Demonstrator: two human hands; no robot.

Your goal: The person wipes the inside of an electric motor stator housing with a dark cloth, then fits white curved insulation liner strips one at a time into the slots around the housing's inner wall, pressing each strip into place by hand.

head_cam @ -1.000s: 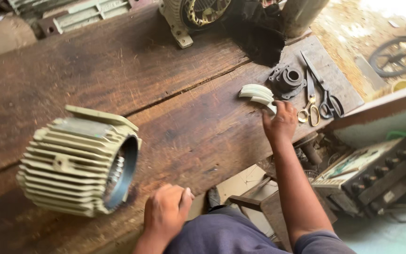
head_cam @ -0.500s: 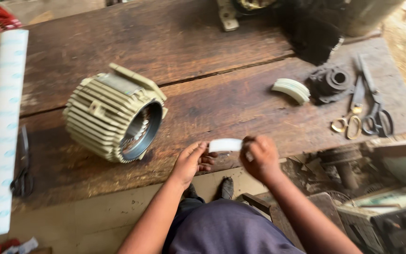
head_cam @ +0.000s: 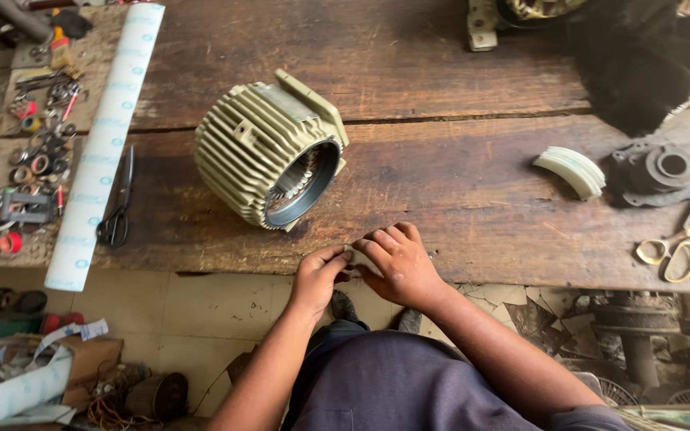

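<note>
Strip's now pinched between both hands, left (head_cam: 319, 275) and right (head_cam: 397, 263), just below the stator (head_cam: 269, 156); stack (head_cam: 570, 170) stays right.

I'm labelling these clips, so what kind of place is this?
Probably a motor repair workshop: a finned motor housing lies on a worn wooden workbench, with scissors and small parts scattered nearby.

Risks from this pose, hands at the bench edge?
1. Left hand and right hand pinch a small pale strip right at the wooden bench's front edge; if it slips, it likely drops to the littered floor.
2. The ribbed beige motor housing lies on its side unchocked; a nudge might roll it.
</note>
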